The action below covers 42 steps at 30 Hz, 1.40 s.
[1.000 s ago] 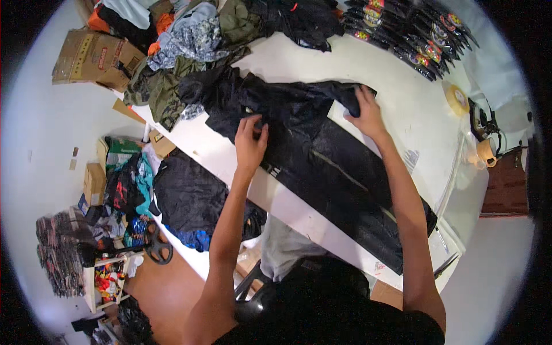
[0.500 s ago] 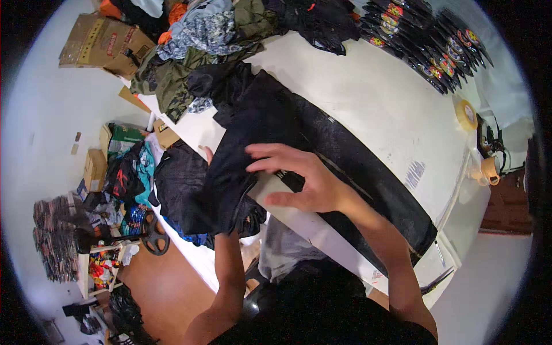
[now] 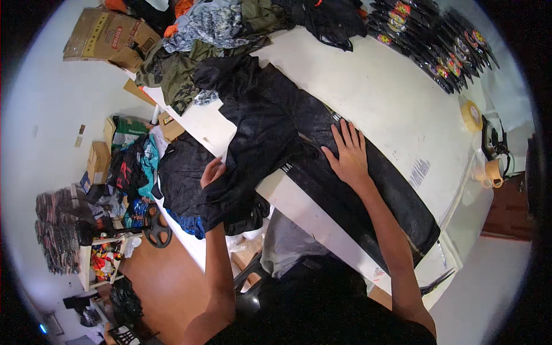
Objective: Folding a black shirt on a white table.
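Black trousers (image 3: 259,129) lie spread across the white table, both legs running toward the lower right, with small white lettering on them. My right hand (image 3: 349,156) rests flat on the upper part of a leg, fingers stretched out. At the other end, black cloth drapes over my left wrist and hides part of that hand. The curled fingers of my left hand (image 3: 213,172) show past the cloth's edge, closed on the trousers. Beside them lies another dark garment (image 3: 181,172), at the table's left edge.
Piled camouflage and dark clothes (image 3: 224,26) cover the far side, next to a cardboard box (image 3: 109,37). Black items with colourful round labels (image 3: 437,46) are stacked far right. A tape roll (image 3: 471,116) and an orange cup (image 3: 493,171) sit at the right edge. The table's front edge (image 3: 322,230) is near me.
My right hand has moved right and down from above the cloth onto the trouser leg and flattened. The raised cloth over my left hand has come down and spread, uncovering more of its fingers.
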Tool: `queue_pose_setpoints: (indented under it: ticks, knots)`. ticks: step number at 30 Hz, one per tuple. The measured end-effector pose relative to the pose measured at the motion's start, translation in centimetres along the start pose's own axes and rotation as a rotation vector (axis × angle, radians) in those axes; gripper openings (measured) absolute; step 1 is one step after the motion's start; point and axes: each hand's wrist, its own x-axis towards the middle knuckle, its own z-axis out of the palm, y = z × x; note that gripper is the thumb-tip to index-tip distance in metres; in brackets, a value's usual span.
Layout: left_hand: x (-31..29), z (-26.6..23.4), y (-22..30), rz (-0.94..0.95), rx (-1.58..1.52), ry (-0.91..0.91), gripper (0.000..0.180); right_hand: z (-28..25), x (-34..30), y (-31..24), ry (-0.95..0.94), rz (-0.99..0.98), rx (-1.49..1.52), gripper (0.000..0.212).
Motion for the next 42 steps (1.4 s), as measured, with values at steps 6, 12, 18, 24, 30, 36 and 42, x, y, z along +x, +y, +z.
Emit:
queue_pose_setpoints:
  ticks: [6, 12, 18, 24, 30, 36, 42]
  knots:
    - [-12.0, -5.1, -7.9, 0.252, 0.983, -0.180, 0.032, 0.0, 0.1, -0.5, 0.033, -0.020, 0.025, 0.065]
    - [-10.8, 7.1, 7.0, 0.210, 0.707, -0.849, 0.026, -1.1, -1.2, 0.8, 0.044, 0.045, 0.029, 0.075]
    - [2.5, 20.4, 6.8, 1.054, 0.970, -0.372, 0.043, -3.9, -5.9, -2.0, 0.152, 0.208, 0.034, 0.068]
    - [8.7, 22.6, 0.6, 0.918, 1.322, -0.445, 0.069, -9.1, -19.5, 1.9, 0.122, 0.787, -0.203, 0.077]
    - [8.4, 22.5, 2.0, 0.911, 1.313, -0.517, 0.071, -12.7, -26.7, 3.6, 0.169, 0.992, -0.274, 0.070]
    - [8.2, 23.2, 1.6, 0.933, 1.290, -0.528, 0.074, -12.3, -22.9, 2.6, 0.266, 0.815, -0.160, 0.062]
    - [8.7, 22.4, 1.5, 0.931, 1.259, -0.553, 0.073, -10.6, -23.3, 6.9, 0.211, 0.834, -0.299, 0.076]
